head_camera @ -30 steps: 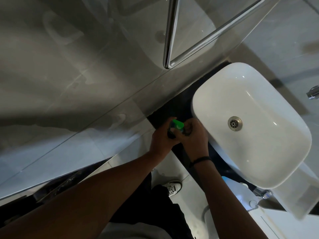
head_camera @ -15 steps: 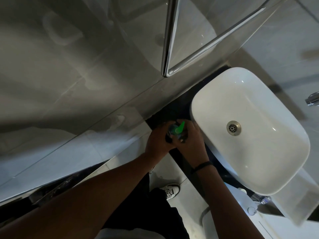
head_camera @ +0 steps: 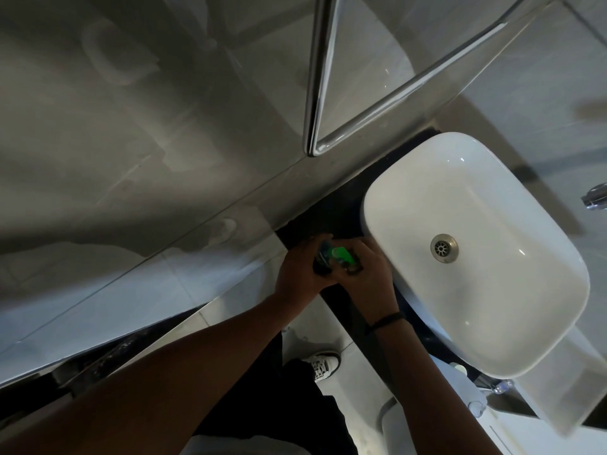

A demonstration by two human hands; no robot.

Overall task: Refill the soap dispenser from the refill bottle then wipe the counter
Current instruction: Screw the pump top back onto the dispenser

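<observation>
Both hands close round the soap dispenser [head_camera: 338, 257] near the middle of the frame, so only its green pump top and a sliver of its body show; its shape and fill level cannot be told. The left hand [head_camera: 300, 274] and right hand [head_camera: 369, 277] hide most of their own fingers. The tap [head_camera: 596, 198] is cut off at the right edge. Small things at the lower right are too blurred to name.

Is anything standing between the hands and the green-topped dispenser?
Nothing visible does. The left hand and right hand already wrap the dispenser on the dark counter, beside the white sink.
</observation>
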